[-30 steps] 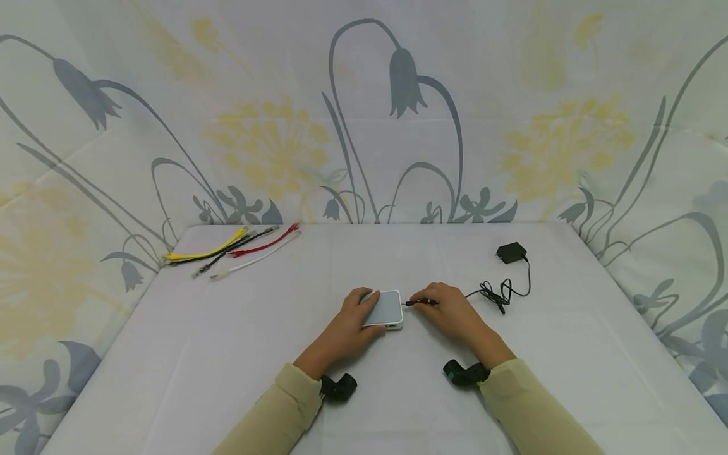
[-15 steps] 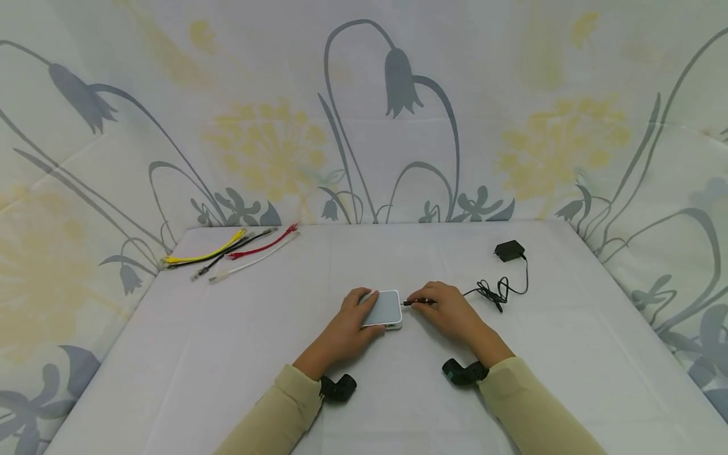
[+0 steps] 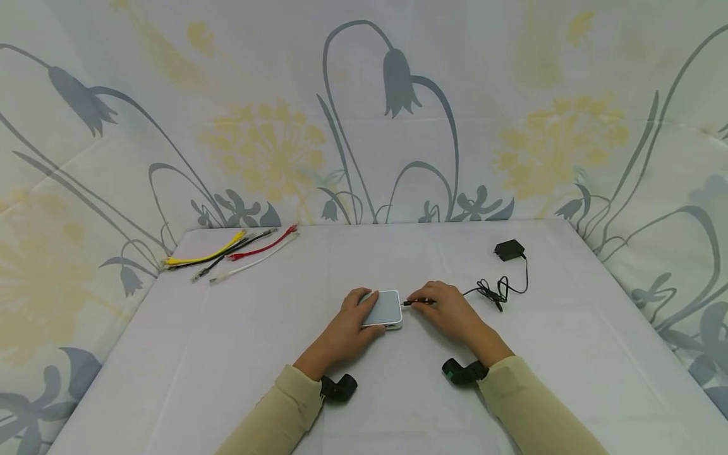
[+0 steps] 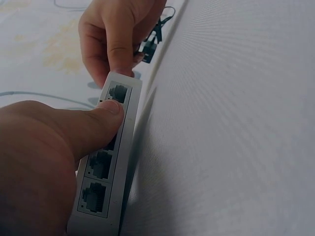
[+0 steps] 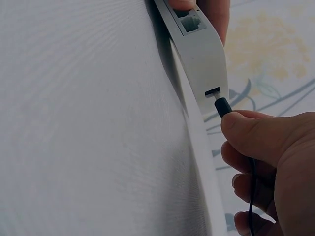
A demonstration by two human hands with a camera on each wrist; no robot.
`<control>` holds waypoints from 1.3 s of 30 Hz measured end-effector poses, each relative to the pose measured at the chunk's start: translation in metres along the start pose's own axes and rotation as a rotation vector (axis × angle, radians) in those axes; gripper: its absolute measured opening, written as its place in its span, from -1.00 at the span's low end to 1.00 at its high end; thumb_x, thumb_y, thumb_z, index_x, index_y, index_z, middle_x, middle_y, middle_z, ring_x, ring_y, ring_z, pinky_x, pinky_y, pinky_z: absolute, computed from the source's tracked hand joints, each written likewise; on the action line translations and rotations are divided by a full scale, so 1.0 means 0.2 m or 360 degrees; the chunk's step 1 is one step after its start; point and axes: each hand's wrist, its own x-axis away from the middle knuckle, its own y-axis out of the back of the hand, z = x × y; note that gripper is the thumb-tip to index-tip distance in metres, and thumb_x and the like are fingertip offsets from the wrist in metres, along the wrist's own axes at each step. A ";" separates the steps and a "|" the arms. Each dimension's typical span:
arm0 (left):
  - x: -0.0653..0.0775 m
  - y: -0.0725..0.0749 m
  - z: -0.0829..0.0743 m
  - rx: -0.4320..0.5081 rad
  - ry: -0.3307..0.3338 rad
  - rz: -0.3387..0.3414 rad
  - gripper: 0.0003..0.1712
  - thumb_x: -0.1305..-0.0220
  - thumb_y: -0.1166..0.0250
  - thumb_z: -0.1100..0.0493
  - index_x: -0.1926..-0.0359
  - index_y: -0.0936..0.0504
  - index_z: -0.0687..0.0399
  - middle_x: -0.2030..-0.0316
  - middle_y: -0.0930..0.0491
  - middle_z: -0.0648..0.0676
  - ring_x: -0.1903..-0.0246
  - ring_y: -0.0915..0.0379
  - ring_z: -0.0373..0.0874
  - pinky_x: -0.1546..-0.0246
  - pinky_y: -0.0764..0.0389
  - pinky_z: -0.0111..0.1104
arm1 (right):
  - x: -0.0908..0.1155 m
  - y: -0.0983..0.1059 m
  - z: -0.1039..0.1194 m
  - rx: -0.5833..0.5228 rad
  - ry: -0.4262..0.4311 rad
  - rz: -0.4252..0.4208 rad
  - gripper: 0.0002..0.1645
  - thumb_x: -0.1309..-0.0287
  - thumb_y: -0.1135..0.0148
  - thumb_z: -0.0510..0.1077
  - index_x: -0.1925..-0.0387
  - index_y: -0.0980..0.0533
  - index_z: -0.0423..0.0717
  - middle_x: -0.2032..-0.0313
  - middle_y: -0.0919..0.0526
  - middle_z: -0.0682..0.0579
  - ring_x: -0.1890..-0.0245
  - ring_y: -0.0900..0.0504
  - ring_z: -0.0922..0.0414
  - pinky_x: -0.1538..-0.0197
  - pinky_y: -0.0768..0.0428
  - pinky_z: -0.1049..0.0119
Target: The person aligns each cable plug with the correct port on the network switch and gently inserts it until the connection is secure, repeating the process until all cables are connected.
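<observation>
A small white network switch [image 3: 389, 308] with a grey top lies on the table. My left hand [image 3: 348, 325] grips it across the top, thumb over the side with the row of Ethernet ports [image 4: 100, 164]. At the switch's right end, my right hand [image 3: 449, 314] pinches a black power plug [image 5: 223, 106] between thumb and fingers. The plug's metal tip meets the dark socket [image 5: 212, 92] in that end; how deep it sits I cannot tell. From the plug, a thin black cord runs through my right hand to a black power adapter [image 3: 509, 250].
Several short network cables lie at the back left: yellow [image 3: 210, 256], black, red [image 3: 264, 246] and white [image 3: 256, 260]. A tangled loop of the adapter's cord [image 3: 493, 292] rests right of my right hand. A flower-patterned cloth [image 3: 364, 126] stands behind the white table.
My right hand has shifted very slightly left with the plug, nearer the switch. My left hand keeps its hold on the switch.
</observation>
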 end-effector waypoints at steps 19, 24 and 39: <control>0.01 -0.01 0.01 -0.0022 0.0008 -0.0006 -0.21 -0.35 -0.21 -0.05 -0.48 -0.14 0.08 -0.44 -0.06 0.16 -0.41 -0.06 0.05 -0.28 -0.35 -0.08 | -0.01 -0.02 0.01 -0.0010 -0.0014 0.0046 -0.82 -0.23 -0.27 -0.12 0.15 -0.69 0.11 0.23 -0.69 0.20 0.14 -0.63 0.16 0.06 -0.57 0.16; 0.01 -0.01 0.00 -0.0033 0.0006 -0.0007 -0.21 -0.35 -0.21 -0.05 -0.48 -0.15 0.08 -0.44 -0.07 0.16 -0.42 -0.03 0.05 -0.29 -0.34 -0.08 | 0.00 -0.03 0.01 -0.0034 -0.0061 0.0085 -0.82 -0.25 -0.25 -0.11 0.14 -0.68 0.09 0.21 -0.69 0.20 0.13 -0.64 0.17 0.05 -0.58 0.17; 0.00 -0.01 -0.02 -0.0069 -0.0009 -0.0007 -0.22 -0.34 -0.22 -0.04 -0.47 -0.17 0.11 -0.43 -0.09 0.16 -0.41 -0.03 0.12 -0.29 -0.33 -0.07 | 0.00 -0.06 -0.01 -0.0063 -0.0058 0.0063 -0.82 -0.26 -0.25 -0.09 0.15 -0.68 0.06 0.22 -0.70 0.19 0.15 -0.65 0.21 0.06 -0.60 0.22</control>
